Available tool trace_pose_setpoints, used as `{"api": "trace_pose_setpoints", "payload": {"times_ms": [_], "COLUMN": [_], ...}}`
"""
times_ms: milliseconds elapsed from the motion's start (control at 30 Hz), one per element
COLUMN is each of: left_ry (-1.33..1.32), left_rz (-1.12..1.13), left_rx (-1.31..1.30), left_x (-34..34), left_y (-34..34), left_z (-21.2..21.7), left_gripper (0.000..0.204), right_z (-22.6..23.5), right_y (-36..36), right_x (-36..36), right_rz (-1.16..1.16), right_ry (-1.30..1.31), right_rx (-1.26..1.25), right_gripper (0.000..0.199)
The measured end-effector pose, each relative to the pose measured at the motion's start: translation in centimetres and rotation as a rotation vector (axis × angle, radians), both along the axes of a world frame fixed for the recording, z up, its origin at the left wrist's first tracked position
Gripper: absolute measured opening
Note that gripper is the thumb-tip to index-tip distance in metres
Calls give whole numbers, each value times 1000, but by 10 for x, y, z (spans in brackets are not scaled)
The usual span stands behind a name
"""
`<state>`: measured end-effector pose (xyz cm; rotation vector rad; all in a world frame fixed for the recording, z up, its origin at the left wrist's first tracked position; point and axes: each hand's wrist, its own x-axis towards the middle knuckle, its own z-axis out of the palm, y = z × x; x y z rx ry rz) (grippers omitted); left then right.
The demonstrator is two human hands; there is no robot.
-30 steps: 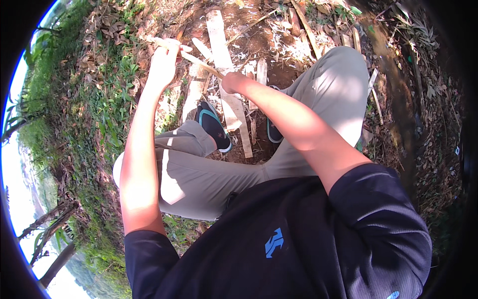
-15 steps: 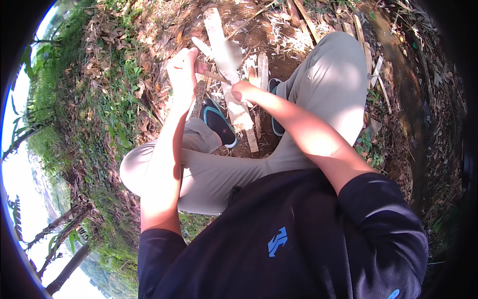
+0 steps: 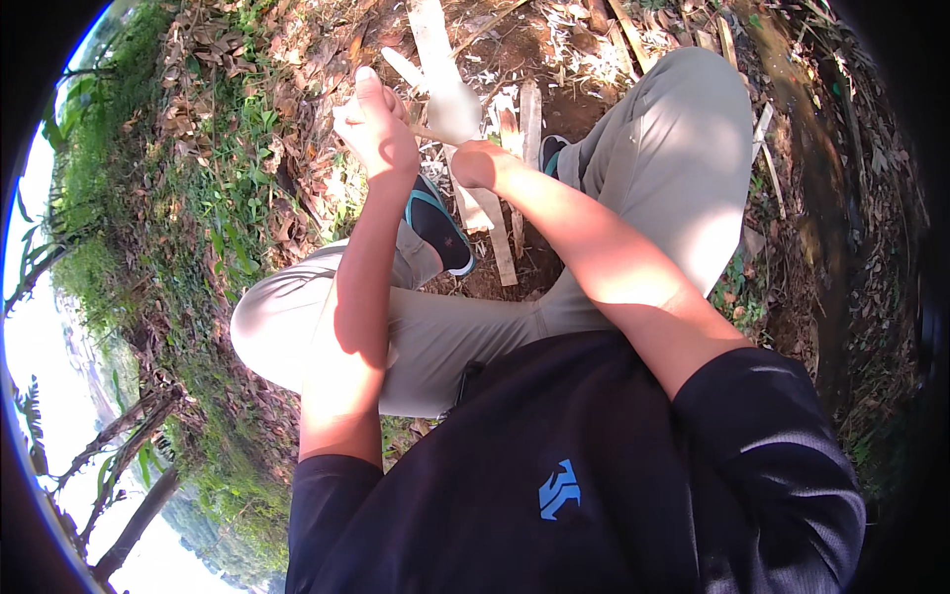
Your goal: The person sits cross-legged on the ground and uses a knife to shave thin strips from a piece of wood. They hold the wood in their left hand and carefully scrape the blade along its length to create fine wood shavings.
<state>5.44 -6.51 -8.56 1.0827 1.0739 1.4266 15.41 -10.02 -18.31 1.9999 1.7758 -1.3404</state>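
Note:
My left hand (image 3: 378,127) is closed, thumb uppermost, around one end of a thin brown stick (image 3: 427,133). The stick spans the small gap to my right hand (image 3: 478,164), which is curled shut. What its fingers hold is hidden, and I cannot tell whether the stick enters it. A long pale wooden plank (image 3: 430,38) runs beneath the hands, between my feet. A pale, blurred round patch covers part of the plank beside the right hand. A shorter pale wood piece (image 3: 403,68) lies just beyond the left hand.
My dark shoe with teal trim (image 3: 435,223) rests left of the plank; my bent knees flank the work. Wood strips (image 3: 530,114) and pale shavings (image 3: 500,69) litter the soil. Dry leaves and green plants (image 3: 237,139) cover the slope at left.
My left hand has turned so its thumb points up, and has come a little closer to the right hand. Less of the stick shows between them. The view has shifted slightly.

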Motion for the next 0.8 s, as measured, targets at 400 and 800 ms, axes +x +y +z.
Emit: {"api": "trace_pose_setpoints", "payload": {"times_ms": [400, 800], "left_ry": [-356, -318], "left_rz": [177, 135], "left_rx": [-121, -155], "left_x": [-16, -30], "left_y": [11, 36], "left_z": [-8, -18], "left_gripper": [39, 57], "right_z": [-37, -46], "right_y": [18, 9], "right_x": [-11, -6], "right_rz": [110, -74], "right_ry": [-72, -1], "right_rx": [-60, 10], "right_gripper": [42, 37]}}
